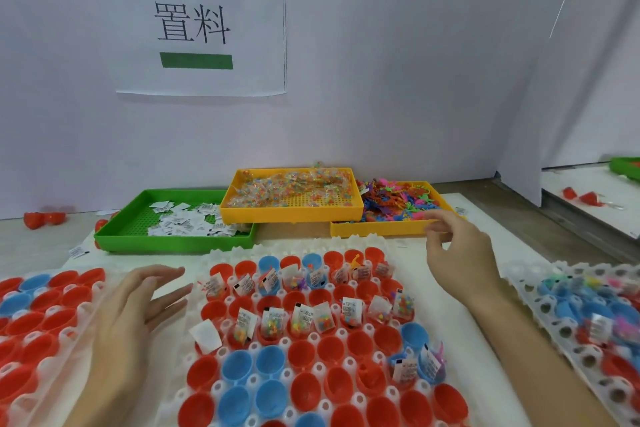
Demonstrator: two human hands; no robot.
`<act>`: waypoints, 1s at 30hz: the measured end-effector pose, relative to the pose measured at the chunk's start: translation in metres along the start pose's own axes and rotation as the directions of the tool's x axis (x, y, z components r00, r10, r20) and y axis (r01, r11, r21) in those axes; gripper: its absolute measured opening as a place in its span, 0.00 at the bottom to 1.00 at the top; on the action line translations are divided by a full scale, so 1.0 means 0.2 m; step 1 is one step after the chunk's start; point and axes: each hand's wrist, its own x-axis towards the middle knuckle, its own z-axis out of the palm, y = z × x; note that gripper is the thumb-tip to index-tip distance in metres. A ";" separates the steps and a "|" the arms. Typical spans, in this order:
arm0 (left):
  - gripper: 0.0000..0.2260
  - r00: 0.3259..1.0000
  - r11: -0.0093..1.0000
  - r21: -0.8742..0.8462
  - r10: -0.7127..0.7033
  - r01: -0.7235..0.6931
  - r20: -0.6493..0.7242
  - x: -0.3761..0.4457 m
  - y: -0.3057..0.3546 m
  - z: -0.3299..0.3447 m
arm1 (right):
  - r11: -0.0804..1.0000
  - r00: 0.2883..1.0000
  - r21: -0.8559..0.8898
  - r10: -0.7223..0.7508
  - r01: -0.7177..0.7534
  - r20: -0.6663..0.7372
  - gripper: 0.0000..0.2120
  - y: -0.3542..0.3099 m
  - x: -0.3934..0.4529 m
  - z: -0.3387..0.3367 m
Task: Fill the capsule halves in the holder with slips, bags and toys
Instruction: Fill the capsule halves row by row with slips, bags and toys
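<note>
My left hand [138, 308] hovers at about nine o'clock, fingers straight and spread a little, pointing toward the middle holder [311, 357] and holding nothing. My right hand [457, 253] is up at about two o'clock, over the near edge of the right yellow tray [381, 229]. Its fingers are loosely curled with thumb and forefinger close together; I cannot tell whether anything is pinched between them.

The middle holder, a white grid full of red and blue capsule halves [239, 367], sits in front of me at six o'clock. In its far two filled rows, many halves carry white paper slips [351, 308], and several also have small clear bags [323, 321] of coloured beads standing in them. A few at the far row show little toys [355, 262] as well. One slip lies tilted at the holder's left edge. At about four o'clock within the holder, two blue halves hold slips and a pinkish toy. The near rows of halves are bare inside.

At twelve o'clock stand three trays: a green tray [117, 232] with loose slips at eleven, a yellow tray [291, 215] of bead bags resting raised across the other two, and the right yellow tray heaped with coloured toys at one.

Another holder [45, 315] of halves lies at my left, at eight o'clock, and a third holder [581, 340], partly filled, at four. A paper sign [194, 24] hangs on the wall beyond.
</note>
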 end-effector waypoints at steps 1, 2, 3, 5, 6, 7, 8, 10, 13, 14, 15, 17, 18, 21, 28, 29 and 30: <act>0.15 1.000 1.000 0.001 0.005 -0.005 0.012 0.01 -0.01 0.00 | 1.000 1.000 -0.006 0.015 -0.015 -0.011 0.14 -0.01 0.02 0.01; 0.15 1.000 1.000 -0.003 0.008 -0.007 0.020 0.01 -0.01 -0.01 | 0.999 1.000 -0.019 0.028 -0.028 -0.007 0.14 -0.02 0.05 0.02; 0.15 1.000 1.000 -0.008 0.011 -0.011 0.026 0.02 -0.02 -0.01 | 0.998 0.999 -0.042 0.038 -0.038 0.012 0.15 -0.04 0.08 0.03; 0.15 0.999 1.000 -0.014 0.020 -0.020 0.030 0.02 -0.03 -0.01 | 0.992 0.997 -0.120 0.048 -0.040 0.063 0.17 -0.07 0.16 0.07; 0.16 0.999 1.000 -0.012 0.024 -0.024 0.026 0.02 -0.04 -0.01 | 0.986 0.995 -0.164 0.055 -0.040 0.085 0.19 -0.09 0.21 0.10; 0.16 0.999 1.000 -0.006 0.029 -0.029 0.018 0.02 -0.04 -0.01 | 0.978 0.992 -0.204 0.067 -0.045 0.103 0.20 -0.10 0.25 0.12; 0.16 0.999 0.999 0.002 0.034 -0.034 0.011 0.02 -0.04 0.00 | 0.967 0.988 -0.249 0.086 -0.052 0.126 0.22 -0.10 0.29 0.15; 0.17 0.999 0.999 0.016 0.043 -0.044 0.006 0.02 -0.05 0.00 | 0.927 0.975 -0.371 0.129 -0.055 0.180 0.22 -0.09 0.36 0.21; 0.17 0.999 0.999 0.007 0.048 -0.048 0.010 0.02 -0.04 0.00 | 0.891 0.962 -0.447 0.186 -0.079 0.201 0.14 -0.06 0.41 0.27; 0.17 0.999 0.999 0.004 0.048 -0.048 0.009 0.02 -0.04 0.00 | 0.895 0.961 -0.438 0.193 -0.089 0.200 0.11 -0.05 0.42 0.29; 0.17 0.999 0.999 0.001 0.048 -0.048 0.007 0.02 -0.03 0.00 | 0.899 0.961 -0.428 0.195 -0.095 0.198 0.08 -0.05 0.43 0.30; 0.17 0.999 0.999 -0.003 0.054 -0.054 0.004 0.02 -0.02 0.01 | 0.906 0.965 -0.411 0.194 -0.107 0.177 0.06 -0.05 0.45 0.31; 0.17 0.998 0.998 -0.002 0.058 -0.058 0.002 0.02 -0.02 0.01 | 0.913 0.969 -0.390 0.190 -0.116 0.156 0.06 -0.05 0.45 0.30; 0.17 0.998 0.998 -0.001 0.065 -0.065 -0.004 0.02 -0.02 0.01 | 0.953 0.989 -0.270 0.148 -0.138 0.016 0.08 -0.06 0.42 0.27; 0.15 0.997 0.997 0.009 0.077 -0.076 -0.020 0.00 -0.01 0.02 | 0.966 0.984 0.188 -0.173 0.176 -0.031 0.07 -0.22 0.18 0.07; 0.16 0.997 0.997 0.017 0.077 -0.077 -0.019 0.00 -0.01 0.02 | 0.938 0.977 0.290 -0.209 0.191 0.035 0.06 -0.25 0.12 0.03; 0.16 0.997 0.997 0.023 0.076 -0.076 -0.019 0.00 -0.01 0.02 | 0.907 0.965 0.378 -0.242 0.187 0.104 0.06 -0.28 0.06 0.00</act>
